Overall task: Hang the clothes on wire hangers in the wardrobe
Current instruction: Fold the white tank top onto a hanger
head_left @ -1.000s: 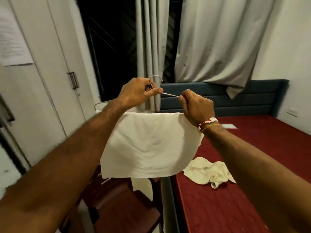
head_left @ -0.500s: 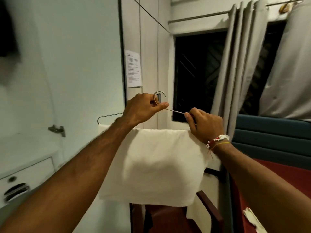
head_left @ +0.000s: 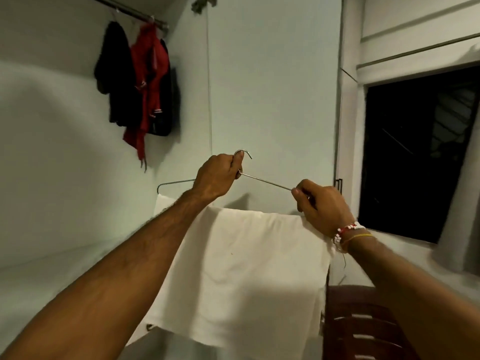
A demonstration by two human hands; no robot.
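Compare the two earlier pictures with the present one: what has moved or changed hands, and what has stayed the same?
The view has swung left and upward, from the bed and curtains to the open wardrobe, where the rail with dark and red clothes now shows. Nothing was let go: the left hand still pinches the wire hanger below its hook, the right hand its sloping arm, and the white cloth remains draped over the bar.

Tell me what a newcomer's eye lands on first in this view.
First, the white cloth draped over a wire hanger at centre, with the left hand gripping just below the hook and the right hand pinching the hanger's right shoulder. Next, the dark and red clothes already hanging from the wardrobe rail at upper left. The dark window fills the right.
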